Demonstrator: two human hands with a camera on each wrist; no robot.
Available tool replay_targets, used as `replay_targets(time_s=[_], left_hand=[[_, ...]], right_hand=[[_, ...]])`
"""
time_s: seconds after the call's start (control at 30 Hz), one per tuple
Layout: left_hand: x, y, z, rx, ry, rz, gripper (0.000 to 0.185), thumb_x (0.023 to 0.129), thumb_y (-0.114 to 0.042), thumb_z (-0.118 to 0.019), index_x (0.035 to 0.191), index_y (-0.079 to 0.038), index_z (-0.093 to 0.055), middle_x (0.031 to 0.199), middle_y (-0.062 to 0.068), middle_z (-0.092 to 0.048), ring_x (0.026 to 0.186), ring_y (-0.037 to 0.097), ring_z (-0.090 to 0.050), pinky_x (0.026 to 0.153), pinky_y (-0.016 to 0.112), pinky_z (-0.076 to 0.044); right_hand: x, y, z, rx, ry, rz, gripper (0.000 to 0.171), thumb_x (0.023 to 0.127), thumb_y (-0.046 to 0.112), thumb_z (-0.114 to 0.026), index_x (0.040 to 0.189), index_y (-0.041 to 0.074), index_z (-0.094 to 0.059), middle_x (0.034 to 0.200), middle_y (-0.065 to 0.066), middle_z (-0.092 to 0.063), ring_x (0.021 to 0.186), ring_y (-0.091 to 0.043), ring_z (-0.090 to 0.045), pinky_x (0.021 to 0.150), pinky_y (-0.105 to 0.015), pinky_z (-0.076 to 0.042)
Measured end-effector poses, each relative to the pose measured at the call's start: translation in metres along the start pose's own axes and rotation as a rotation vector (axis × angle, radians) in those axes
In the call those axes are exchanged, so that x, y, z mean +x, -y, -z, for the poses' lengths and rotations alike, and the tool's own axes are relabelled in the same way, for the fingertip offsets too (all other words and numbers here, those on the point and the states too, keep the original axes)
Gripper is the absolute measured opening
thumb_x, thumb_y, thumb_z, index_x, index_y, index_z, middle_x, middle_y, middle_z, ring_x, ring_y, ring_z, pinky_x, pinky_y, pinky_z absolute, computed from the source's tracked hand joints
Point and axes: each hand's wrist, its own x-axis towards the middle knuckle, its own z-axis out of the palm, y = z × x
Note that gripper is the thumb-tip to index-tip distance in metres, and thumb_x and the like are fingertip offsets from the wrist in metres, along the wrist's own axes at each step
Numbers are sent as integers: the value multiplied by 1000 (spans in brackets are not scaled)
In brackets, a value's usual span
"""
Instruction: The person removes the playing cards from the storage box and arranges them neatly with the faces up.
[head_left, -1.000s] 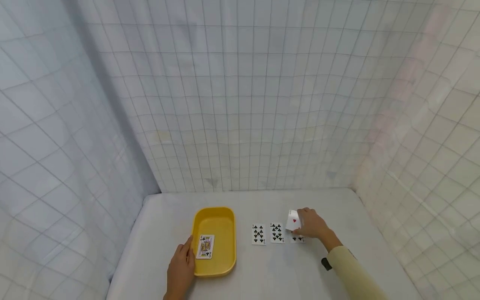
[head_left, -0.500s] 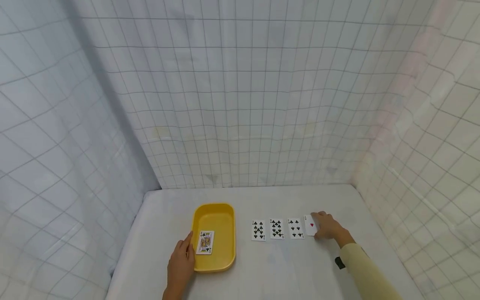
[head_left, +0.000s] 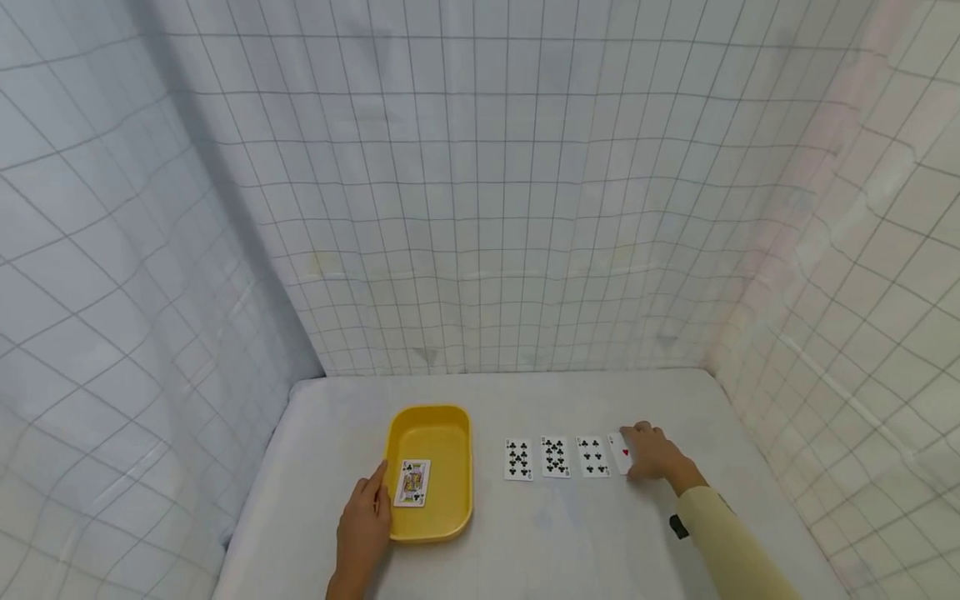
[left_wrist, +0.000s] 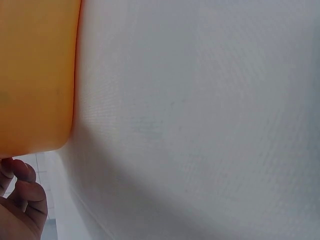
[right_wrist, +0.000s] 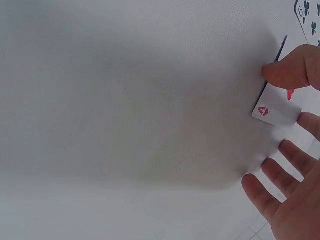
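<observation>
My left hand (head_left: 363, 518) grips the left rim of a yellow tray (head_left: 467, 475), its curled fingers (left_wrist: 31, 192) close against the orange-looking wall in the left wrist view. A king of clubs (head_left: 412, 483) lies face up in that tray. At the right end of a row of cards, my right hand (head_left: 654, 454) pinches an ace of hearts (head_left: 621, 455) between thumb (right_wrist: 287, 74) and index finger. The other fingers spread apart towards the table. Just left of the ace lies a six of clubs (head_left: 593, 457), partly seen in the right wrist view.
Two more club cards lie face up further left in the row, a left one (head_left: 518, 460) and a middle one (head_left: 555, 457). White cloth covers the table (head_left: 540, 550). Grid-patterned white sheets (head_left: 480, 208) hang behind and on both sides.
The ace of hearts has moved right, from over the six of clubs to its right side, and come down to the table in my right hand. My left hand stays at the tray.
</observation>
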Motion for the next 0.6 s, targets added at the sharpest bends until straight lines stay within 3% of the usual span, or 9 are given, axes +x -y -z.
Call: replay_targets(time_s=[0.23, 0.43, 0.6], left_hand=[[1, 1, -1, 1, 15, 7, 45, 106, -14, -55, 151, -9, -53, 95, 7, -58, 72, 15, -45, 60, 25, -37], [1, 0, 0, 3, 17, 12, 46, 106, -14, -55, 151, -9, -53, 96, 8, -58, 72, 15, -46, 60, 25, -38], [1, -1, 0, -1, 19, 11, 45, 106, -14, -54, 151, -9, -52, 95, 7, -58, 72, 15, -45, 60, 24, -38]], right_hand=[[0, 0, 5, 34, 2, -15, 90, 73, 13, -84, 152, 1, -43, 149, -30, -42, 131, -51, -45, 102, -67, -44], [4, 10, 15, 67, -87, 50, 87, 78, 17, -78, 154, 0, -39, 153, -29, -40, 137, -52, -41, 103, -67, -44], [10, 36, 28, 81, -162, 110, 83, 83, 20, -76, 156, 3, -39, 156, -26, -40, 142, -49, -39, 107, -65, -42]])
